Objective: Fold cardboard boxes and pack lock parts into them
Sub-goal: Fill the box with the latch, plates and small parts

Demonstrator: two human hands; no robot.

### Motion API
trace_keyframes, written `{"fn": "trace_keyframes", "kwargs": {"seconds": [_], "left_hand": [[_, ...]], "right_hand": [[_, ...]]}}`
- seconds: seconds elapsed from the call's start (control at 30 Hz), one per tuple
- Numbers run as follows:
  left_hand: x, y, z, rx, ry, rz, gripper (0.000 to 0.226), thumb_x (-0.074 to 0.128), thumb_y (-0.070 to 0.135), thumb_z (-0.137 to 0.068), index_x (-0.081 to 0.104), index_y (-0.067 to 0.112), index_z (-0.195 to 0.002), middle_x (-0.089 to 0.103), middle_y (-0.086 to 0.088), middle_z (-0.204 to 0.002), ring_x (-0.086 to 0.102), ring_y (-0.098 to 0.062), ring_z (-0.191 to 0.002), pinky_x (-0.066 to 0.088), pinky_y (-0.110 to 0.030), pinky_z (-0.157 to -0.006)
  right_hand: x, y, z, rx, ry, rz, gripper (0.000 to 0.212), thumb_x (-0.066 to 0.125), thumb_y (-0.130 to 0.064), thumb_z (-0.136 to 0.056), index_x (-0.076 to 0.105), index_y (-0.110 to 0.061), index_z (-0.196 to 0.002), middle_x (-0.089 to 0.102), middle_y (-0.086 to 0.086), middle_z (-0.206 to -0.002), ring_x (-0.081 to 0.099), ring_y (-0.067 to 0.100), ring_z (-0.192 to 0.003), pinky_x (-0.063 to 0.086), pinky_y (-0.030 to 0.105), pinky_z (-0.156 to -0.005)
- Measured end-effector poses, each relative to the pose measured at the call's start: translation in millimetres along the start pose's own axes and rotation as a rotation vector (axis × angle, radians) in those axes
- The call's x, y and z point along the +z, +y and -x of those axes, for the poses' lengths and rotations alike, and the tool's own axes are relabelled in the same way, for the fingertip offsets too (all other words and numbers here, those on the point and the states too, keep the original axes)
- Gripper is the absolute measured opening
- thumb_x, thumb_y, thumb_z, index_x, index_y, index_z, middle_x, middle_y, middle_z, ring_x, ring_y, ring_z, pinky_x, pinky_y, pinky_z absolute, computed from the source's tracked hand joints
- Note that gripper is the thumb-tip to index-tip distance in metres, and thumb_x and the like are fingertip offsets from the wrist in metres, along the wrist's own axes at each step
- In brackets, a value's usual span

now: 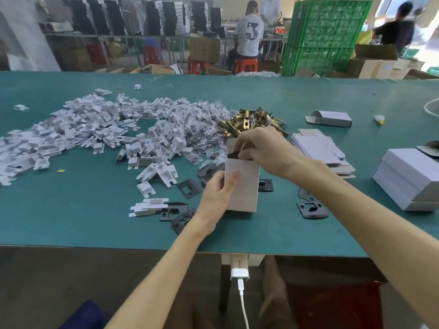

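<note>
A heap of white card pieces (pixel 95 129) covers the left of the green table (pixel 71 224). Near the table's middle, the left hand (pixel 217 198) grips an upright cardboard box (pixel 242 188), thumb pressed flat on its front. The right hand (pixel 261 150) curls over the open top, pinching a black plate (pixel 234 154). Flat boxes (pixel 318 150) lie just to the right.

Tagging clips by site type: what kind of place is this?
Probably a small factory packing floor: long green worktable heaped with white cardboard inserts and brass lock parts, stacked green crates behind, other workers at benches.
</note>
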State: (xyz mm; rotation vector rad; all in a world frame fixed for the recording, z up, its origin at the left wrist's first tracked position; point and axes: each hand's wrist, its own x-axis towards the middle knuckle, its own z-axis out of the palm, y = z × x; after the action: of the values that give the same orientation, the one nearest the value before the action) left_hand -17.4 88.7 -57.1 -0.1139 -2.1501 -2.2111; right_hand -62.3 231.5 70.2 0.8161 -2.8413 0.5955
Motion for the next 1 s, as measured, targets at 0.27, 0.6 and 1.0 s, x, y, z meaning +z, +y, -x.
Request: {"fn": "trace_keyframes", "kwargs": {"seconds": [0.27, 0.6, 1.0], "left_hand": [[0.9, 4.5, 2.9, 0.017, 0.012, -0.038, 0.061, 0.053, 0.061, -0.097, 0.057, 0.001, -0.109, 0.057, -0.004, -0.094, 0.053, -0.015, -0.084, 0.040, -0.034, -0.074], [-0.3, 3.1, 1.9, 0.057, 0.005, -0.099, 0.061, 0.043, 0.061, -0.099, 0.059, 0.003, -0.108, 0.050, 0.006, -0.083, 0.041, -0.003, -0.073, 0.033, -0.018, -0.064], [0.1, 7.6, 4.4, 0.065, -0.011, -0.067, 0.067, 0.046, 0.062, -0.096, 0.057, -0.001, -0.116, 0.054, -0.004, -0.094, 0.046, -0.011, -0.082, 0.037, -0.027, -0.071]], "right_hand": [[14.9, -2.3, 3.0, 0.032, -0.061, 0.075, 0.021, 0.050, -0.020, -0.105, 0.071, -0.025, -0.106, 0.068, -0.005, -0.095, 0.061, 0.028, -0.101, 0.033, 0.048, -0.105], [10.8, -9.0, -7.6, 0.078, -0.251, 0.237, 0.053, 0.049, -0.056, -0.100, 0.050, -0.014, -0.068, 0.045, 0.000, -0.063, 0.044, 0.015, -0.065, 0.024, 0.044, -0.084], [-2.0, -28.4, -6.2, 0.137, -0.274, 0.215, 0.040, 0.059, -0.045, -0.099, 0.063, -0.009, -0.082, 0.057, 0.000, -0.069, 0.053, 0.021, -0.067, 0.038, 0.039, -0.075]]}}
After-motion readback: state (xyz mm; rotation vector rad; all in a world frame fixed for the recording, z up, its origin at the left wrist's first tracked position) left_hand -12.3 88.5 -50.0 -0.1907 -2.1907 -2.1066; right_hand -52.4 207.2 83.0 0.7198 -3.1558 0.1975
